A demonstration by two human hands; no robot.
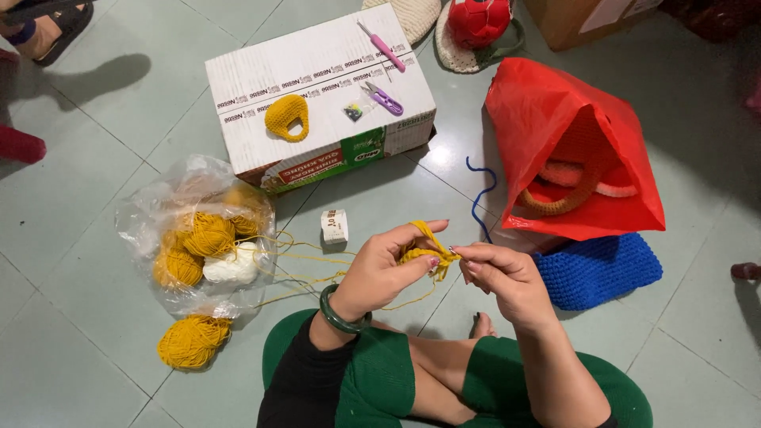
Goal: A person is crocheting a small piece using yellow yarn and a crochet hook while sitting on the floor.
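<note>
My left hand (386, 265), with a green bangle on its wrist, pinches a small yellow crochet piece (422, 252), the yellow yarn looped over its forefinger. My right hand (498, 275) meets it from the right, fingertips closed on the piece's edge; whether a hook is in it is hidden. Yellow strands (305, 257) trail left to a clear plastic bag (198, 234) holding several yellow yarn balls and a white one. Another yellow yarn ball (193, 341) lies loose on the floor beside the bag.
A cardboard box (317, 99) carries a yellow crochet pouch (287, 117), purple snips (384, 98) and a pink crochet hook (382, 47). A red bag (571, 150) with crochet work, a blue crochet piece (598, 269) and a small white tape roll (334, 226) lie on the tiled floor.
</note>
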